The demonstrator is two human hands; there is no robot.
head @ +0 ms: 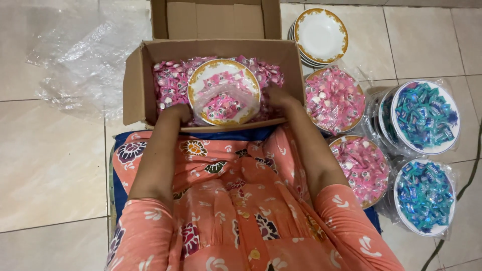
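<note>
Gold-rimmed white plate (224, 92), pink candies inside

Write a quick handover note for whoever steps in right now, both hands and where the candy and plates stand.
Left hand and right hand: both down in the cardboard box, buried in pink candies beside the gold-rimmed plate; grip hidden.
Done: two plates of pink candies and two of blue candies sit filled on the floor to the right.
Left: the plate in the box is only partly filled; a stack of empty plates waits.
</note>
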